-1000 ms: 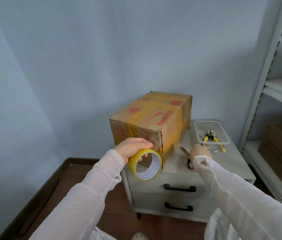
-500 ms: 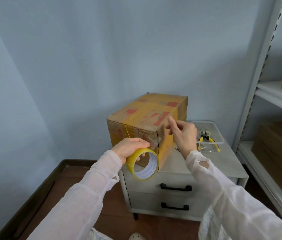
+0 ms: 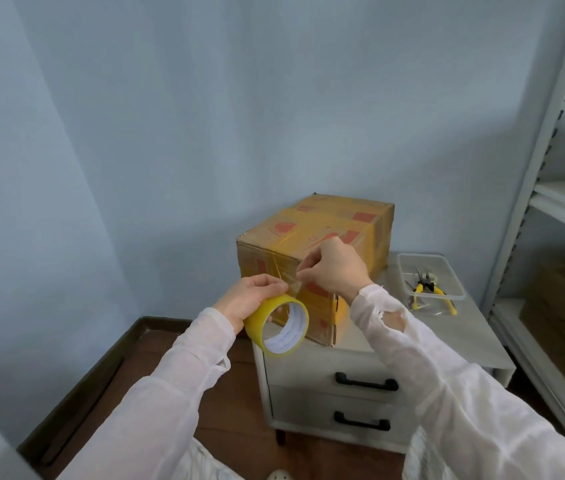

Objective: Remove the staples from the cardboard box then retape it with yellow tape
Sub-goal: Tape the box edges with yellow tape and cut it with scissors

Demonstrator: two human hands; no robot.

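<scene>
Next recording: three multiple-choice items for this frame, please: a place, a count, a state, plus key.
1. The taped cardboard box stands on: A the floor; B the drawer cabinet; C a shelf.
2. Black drawer handles on it: A one; B two; C three.
3. The right hand: A lies flat; B grips pliers; C pinches the tape's free end.
Key: 1 B, it sits on the cabinet top. 2 B, one per drawer. 3 C, fingertips nip the strip off the yellow tape roll in the left hand.

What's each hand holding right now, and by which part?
The left hand grips the yellow tape roll around its outer band. The right hand pinches the loose tape end at a corner of the cardboard box.
</scene>
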